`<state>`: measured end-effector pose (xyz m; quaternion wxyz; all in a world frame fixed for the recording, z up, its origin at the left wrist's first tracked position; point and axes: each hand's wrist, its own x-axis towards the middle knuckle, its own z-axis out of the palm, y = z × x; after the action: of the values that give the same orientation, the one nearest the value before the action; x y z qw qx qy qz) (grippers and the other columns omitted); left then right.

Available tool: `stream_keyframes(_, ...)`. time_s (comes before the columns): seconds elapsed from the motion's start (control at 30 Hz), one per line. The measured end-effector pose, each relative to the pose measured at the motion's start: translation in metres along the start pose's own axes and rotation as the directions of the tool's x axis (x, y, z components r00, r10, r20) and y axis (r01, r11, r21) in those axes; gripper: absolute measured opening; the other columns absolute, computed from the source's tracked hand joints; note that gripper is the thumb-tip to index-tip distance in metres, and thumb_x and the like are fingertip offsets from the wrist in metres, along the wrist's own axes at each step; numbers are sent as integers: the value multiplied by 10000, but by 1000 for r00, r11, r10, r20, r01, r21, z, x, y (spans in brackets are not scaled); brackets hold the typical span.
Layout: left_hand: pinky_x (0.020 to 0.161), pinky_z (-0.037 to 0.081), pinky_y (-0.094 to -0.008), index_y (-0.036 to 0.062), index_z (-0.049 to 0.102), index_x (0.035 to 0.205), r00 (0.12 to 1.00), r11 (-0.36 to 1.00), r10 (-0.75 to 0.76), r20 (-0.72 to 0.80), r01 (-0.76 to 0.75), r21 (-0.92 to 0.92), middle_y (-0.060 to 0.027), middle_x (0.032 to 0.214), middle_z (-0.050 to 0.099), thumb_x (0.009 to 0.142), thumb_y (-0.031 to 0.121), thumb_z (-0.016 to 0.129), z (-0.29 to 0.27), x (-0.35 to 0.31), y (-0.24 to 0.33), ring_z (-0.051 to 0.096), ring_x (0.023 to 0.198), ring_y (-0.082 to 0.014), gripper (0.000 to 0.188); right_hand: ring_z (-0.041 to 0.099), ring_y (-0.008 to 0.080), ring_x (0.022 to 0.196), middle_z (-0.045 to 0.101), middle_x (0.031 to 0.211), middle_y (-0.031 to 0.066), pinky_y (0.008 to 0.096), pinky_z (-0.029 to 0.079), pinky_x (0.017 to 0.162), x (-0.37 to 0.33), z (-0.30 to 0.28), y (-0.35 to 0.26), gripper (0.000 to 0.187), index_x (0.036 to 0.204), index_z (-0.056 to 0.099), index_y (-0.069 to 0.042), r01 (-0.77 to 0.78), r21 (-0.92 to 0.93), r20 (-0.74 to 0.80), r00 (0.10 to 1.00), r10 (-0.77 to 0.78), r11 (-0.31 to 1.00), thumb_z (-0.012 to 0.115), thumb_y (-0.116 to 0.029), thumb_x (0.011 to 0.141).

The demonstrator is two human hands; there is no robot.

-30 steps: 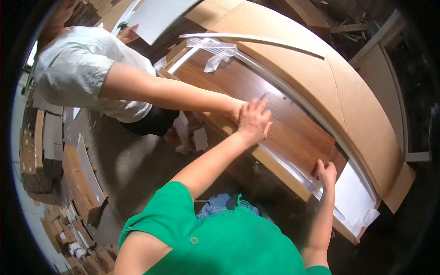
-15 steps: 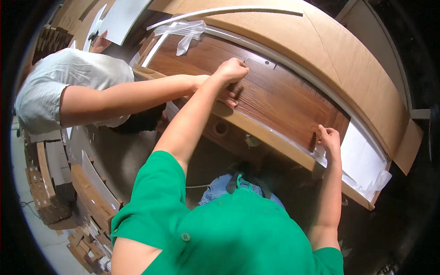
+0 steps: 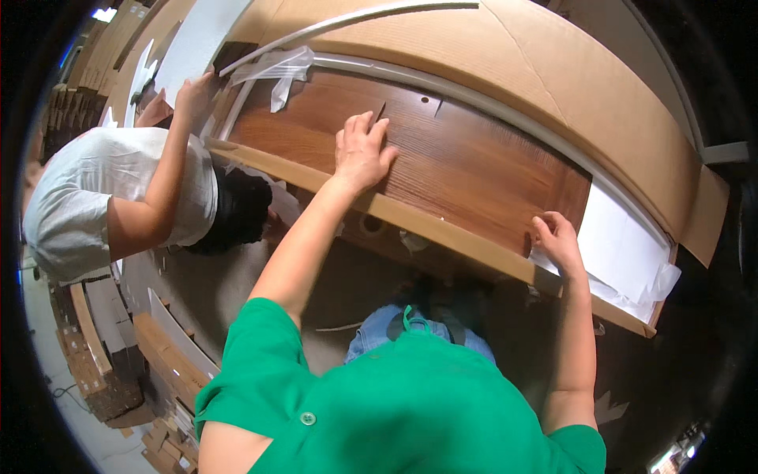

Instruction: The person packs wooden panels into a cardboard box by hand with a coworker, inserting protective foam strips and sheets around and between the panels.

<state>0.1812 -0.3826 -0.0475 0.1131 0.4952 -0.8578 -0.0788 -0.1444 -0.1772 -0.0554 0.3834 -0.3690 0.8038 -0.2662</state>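
A dark brown wood-grain panel [image 3: 474, 170] lies flat inside a long, shallow cardboard box [image 3: 312, 175]. Over the panel's left half is my left hand [image 3: 363, 154], open, its fingers spread close to a dark slit in the wood. My right hand [image 3: 559, 239] hovers at the panel's near right corner, fingers bent and apart, with nothing visible between them. White sheeting [image 3: 620, 241] fills the box's right end, beyond the panel. A round hole [image 3: 425, 99] shows near the panel's far edge.
At the left, a co-worker in a pale shirt [image 3: 118, 189] has a hand [image 3: 193, 95] by a white board [image 3: 197, 47]. A large cardboard flap [image 3: 568, 87] rises behind the box. Clear plastic wrap [image 3: 286, 69] and a long pale strip [image 3: 339, 25] lie along its far side. Cardboard [image 3: 162, 347] is stacked at lower left.
My left hand has gone from a closed grip to spread fingers and shifted left. The co-worker's arm has withdrawn from the panel toward the white board. The panel now lies lower in the box.
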Motion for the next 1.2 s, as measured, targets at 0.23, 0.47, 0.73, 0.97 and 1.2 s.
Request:
stream_keyframes(0.23,1051,252,-460,79,384,1340,972,987,-99,212,69,147,-166,1433,274,838,483,537,12,-4,3,243,1323,-344,662,603,159,644,617,788,129,303,481,650,-18,11,-6,340,1019,579,40,41,94,64,997,-47,995,598,-248,840)
stream_keyframes(0.47,1032,218,-564,200,337,1363,996,974,-12,93,-9,225,-166,1449,223,823,544,537,4,22,11,192,1345,-336,671,618,192,739,648,844,139,312,476,720,-3,-13,25,326,998,610,20,166,-53,-228,958,-174,985,524,-264,864)
stream_keyframes(0.73,1042,110,-613,312,252,1406,928,967,-166,333,88,237,-110,1503,106,783,705,427,0,29,6,71,1383,-320,758,636,204,761,664,804,126,306,484,720,-26,-43,24,327,930,660,-7,-35,87,0,999,35,996,524,-293,855)
stream_keyframes(0.97,1041,-82,-604,318,125,1439,907,984,-80,413,6,178,-101,1509,-46,757,779,323,10,31,4,-94,1384,-301,847,583,137,740,652,800,114,279,458,702,-57,-35,10,231,969,631,30,134,-132,-95,985,-147,982,531,-152,869)
stream_keyframes(1.2,1028,-101,-619,281,102,1448,894,992,-99,436,56,111,-119,1508,-46,751,796,266,3,23,-4,-115,1378,-327,882,617,224,883,654,931,147,312,467,779,-14,-18,-36,220,1007,630,4,304,-260,62,952,-298,917,550,-145,866)
